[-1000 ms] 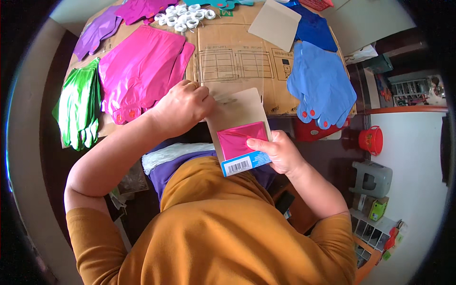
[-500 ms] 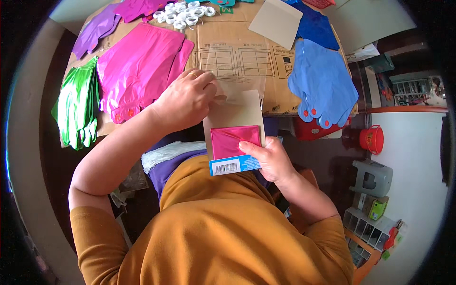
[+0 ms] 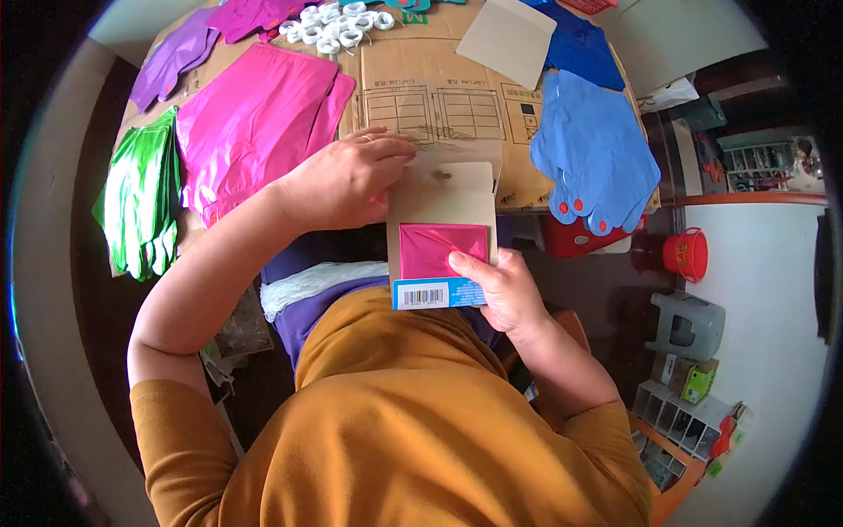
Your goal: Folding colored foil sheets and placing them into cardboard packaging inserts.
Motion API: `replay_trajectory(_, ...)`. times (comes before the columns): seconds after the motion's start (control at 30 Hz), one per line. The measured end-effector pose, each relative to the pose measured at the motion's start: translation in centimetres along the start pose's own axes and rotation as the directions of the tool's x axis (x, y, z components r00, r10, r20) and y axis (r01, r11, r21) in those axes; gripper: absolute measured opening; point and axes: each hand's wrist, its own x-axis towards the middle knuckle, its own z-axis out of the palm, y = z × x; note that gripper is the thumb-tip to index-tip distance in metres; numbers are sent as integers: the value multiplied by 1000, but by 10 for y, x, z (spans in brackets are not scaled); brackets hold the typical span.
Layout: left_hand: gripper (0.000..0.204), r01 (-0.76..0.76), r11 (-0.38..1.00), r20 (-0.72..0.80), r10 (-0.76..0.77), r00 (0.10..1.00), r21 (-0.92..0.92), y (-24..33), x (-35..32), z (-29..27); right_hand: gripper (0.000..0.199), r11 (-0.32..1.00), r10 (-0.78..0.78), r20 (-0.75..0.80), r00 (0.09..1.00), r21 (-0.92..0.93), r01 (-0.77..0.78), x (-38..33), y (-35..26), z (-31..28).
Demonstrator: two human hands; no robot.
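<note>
My right hand [image 3: 507, 292] grips the lower right side of a beige card [image 3: 439, 195] with a blue, barcoded strip along its lower edge. Its thumb presses on a folded pink foil balloon [image 3: 430, 251] lying flat against the card. At the card's upper left, my left hand [image 3: 356, 176] has curled fingers closed on the edge of a clear plastic bag [image 3: 479, 151]. The bag's mouth is around or over the card's top; its transparency hides which. My left fingertips are partly hidden behind the hand.
On the cardboard-covered table [image 3: 395, 61] lie flat pink foil balloons [image 3: 250, 123], green ones [image 3: 140, 193], light blue ones [image 3: 593, 149] and dark blue ones [image 3: 584, 48]. White ribbon rolls [image 3: 334, 26] and a blank card [image 3: 507, 39] sit farther back. A red bucket [image 3: 686, 255] stands right.
The card with the folded pink foil has moved slightly up and to the right in my right hand. My left hand has shifted right, and its fingers have stretched a little along the bag's edge.
</note>
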Motion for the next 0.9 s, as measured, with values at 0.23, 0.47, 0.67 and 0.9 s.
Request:
replay_trajectory(0.23, 60, -123, 965, 90, 105, 990, 231, -17, 17, -16, 20, 999, 14, 7, 1000, 35, -15, 0, 4, 2)
replay_trajectory(0.47, 75, 1, 969, 205, -53, 977, 248, 0, -6, 9, 21, 996, 11, -46, 999, 95, -6, -3, 4, -1)
replay_trajectory(0.67, 80, 82, 976, 193, -121, 974, 199, 13, -13, 6, 21, 1000, 9, 20, 1000, -4, -9, 7, 6, -8)
replay_trajectory(0.9, 68, 0, 1000, 180, 2, 984, -12, 24, -5, 6, 25, 999, 26, 96, 995, -29, -24, 14, 0, -6)
